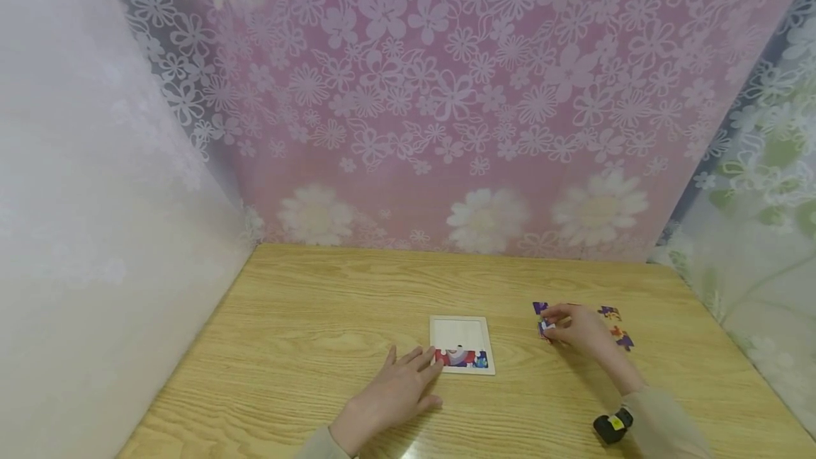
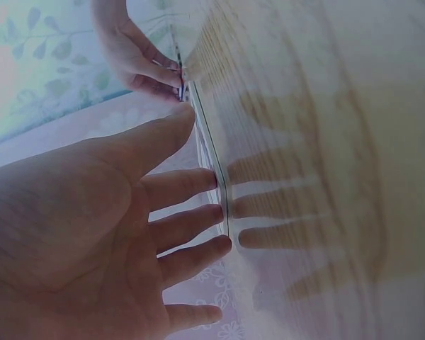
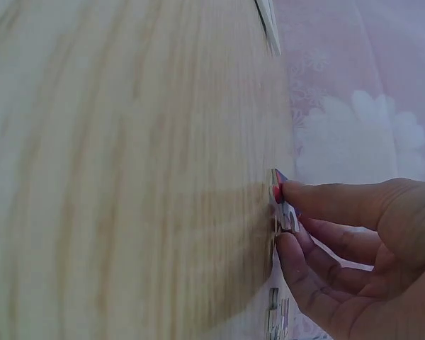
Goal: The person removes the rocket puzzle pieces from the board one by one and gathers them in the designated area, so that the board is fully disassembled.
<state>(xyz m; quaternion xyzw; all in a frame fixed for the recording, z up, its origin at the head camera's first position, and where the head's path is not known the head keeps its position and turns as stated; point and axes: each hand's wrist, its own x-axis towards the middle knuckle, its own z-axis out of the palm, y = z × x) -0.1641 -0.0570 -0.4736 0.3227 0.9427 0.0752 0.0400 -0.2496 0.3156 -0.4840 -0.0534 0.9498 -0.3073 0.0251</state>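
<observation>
A white puzzle tray [image 1: 460,324] lies on the wooden table, with a row of colourful jigsaw pieces [image 1: 462,358] fitted along its near side. My left hand [image 1: 398,384] has its fingers spread and straight, the fingertips touching the tray's left edge; the left wrist view shows this hand [image 2: 120,219] from the palm side. To the right, my right hand [image 1: 579,330] pinches a jigsaw piece [image 1: 546,327] between thumb and fingers. In the right wrist view that piece [image 3: 286,212] is tilted up slightly at the tabletop.
More loose jigsaw pieces [image 1: 610,313] lie around and behind the right hand, partly hidden by it. A black device with a yellow label [image 1: 613,426] is at the right wrist. Flowered cloth [image 1: 408,126] hangs behind the table [image 1: 331,296] and at both sides.
</observation>
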